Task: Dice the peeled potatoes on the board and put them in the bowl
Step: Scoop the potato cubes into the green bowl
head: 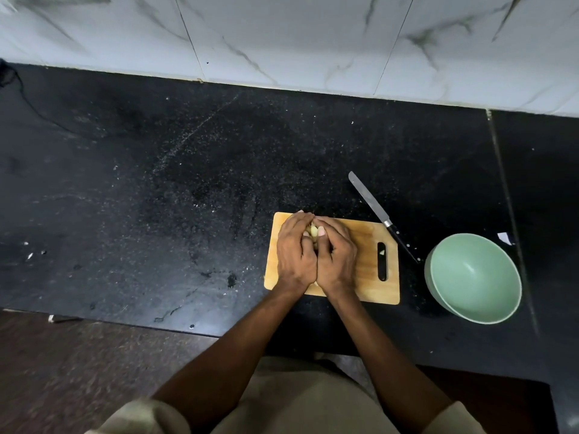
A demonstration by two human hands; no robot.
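Note:
A wooden cutting board [369, 277] lies on the black counter. My left hand [294, 252] and my right hand [336, 255] are cupped together over its middle, curled round a heap of pale potato pieces [313, 230]. Only a sliver of potato shows between my fingers; the rest is hidden under my palms. A green bowl [473, 277] stands to the right of the board and looks empty. A knife [380, 214] with a black handle lies on the counter at the board's far right corner, blade pointing away. One small potato bit [382, 252] sits in the board's handle slot.
A marble-tiled wall [313, 36] runs along the back of the black counter [156, 198]. A dark cable [18, 89] trails at the far left. Small white scraps lie near the knife handle and beside the bowl. The counter's front edge runs just below the board.

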